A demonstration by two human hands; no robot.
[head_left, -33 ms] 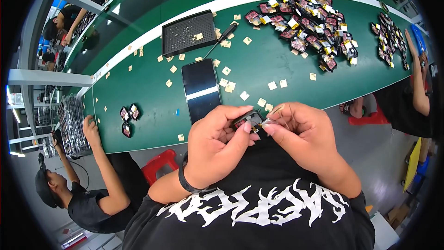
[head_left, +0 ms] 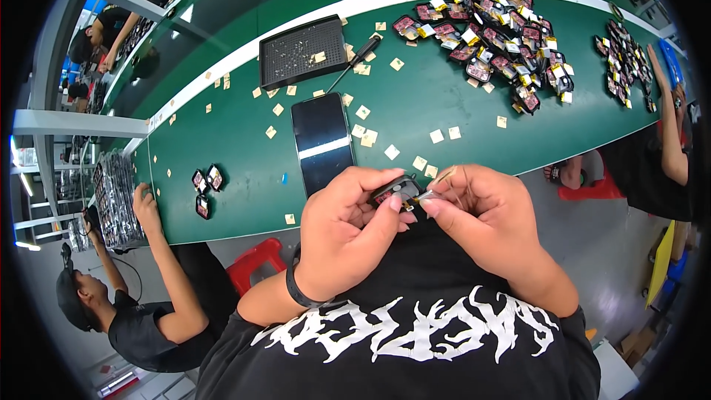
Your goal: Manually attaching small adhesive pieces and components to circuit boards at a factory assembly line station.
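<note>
Close to my body, just past the table's near edge, my left hand (head_left: 351, 224) is closed around a small black device housing (head_left: 401, 187) with a reddish circuit board in it. My right hand (head_left: 480, 209) is pinched on slim tweezers (head_left: 444, 177), partly hidden by the fingers. Their metal tips meet the housing's right side, beside a small yellowish part; the exact contact is too small to make out. Beyond my left hand lies a dark phone (head_left: 322, 141) with a bright reflection across its screen.
A large pile of similar housings (head_left: 511, 44) covers the far right; three more housings (head_left: 203, 206) sit at left. A black tray (head_left: 300, 52) and a screwdriver (head_left: 363, 52) lie at the back among scattered pale square pieces (head_left: 392, 152). Co-workers (head_left: 141, 326) sit on both sides.
</note>
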